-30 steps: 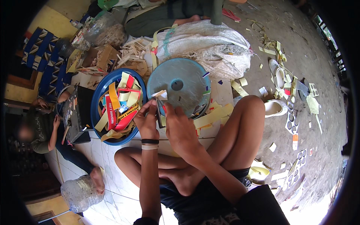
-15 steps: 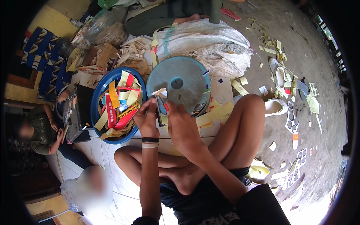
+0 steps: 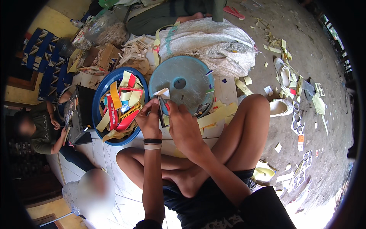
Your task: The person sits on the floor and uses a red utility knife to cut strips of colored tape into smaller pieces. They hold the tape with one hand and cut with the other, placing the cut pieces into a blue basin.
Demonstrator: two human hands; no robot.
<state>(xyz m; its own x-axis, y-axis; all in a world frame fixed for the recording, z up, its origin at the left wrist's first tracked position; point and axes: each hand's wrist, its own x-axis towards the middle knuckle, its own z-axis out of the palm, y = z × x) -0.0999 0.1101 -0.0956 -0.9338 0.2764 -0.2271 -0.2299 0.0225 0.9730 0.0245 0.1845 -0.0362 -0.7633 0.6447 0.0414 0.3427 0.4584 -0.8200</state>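
Note:
My left hand (image 3: 148, 119) is closed in a pinch at the near edge of the round, lidded blue tub. Between my hands stands a narrow dark-edged strip (image 3: 162, 112), with a small white-and-tan piece (image 3: 163, 92) at its upper end. My right hand (image 3: 182, 126) closes from the other side around a small red-ended tool (image 3: 167, 107); fingers hide most of it. Both hands are close together over the translucent lid (image 3: 164, 76), which has a round hole in its middle. Left of them sits a blue basin (image 3: 96, 124) filled with yellow, red and orange paper strips (image 3: 114, 91).
A white woven sack (image 3: 228, 57) lies beyond the tub, beside piled wooden pieces (image 3: 133, 51). A black box (image 3: 82, 107) stands at left near a seated person (image 3: 45, 129). White clogs (image 3: 280, 108) and paper scraps (image 3: 304, 168) lie on the floor at right.
My hands keep their grip and have barely shifted. The person at left has moved their hands slightly.

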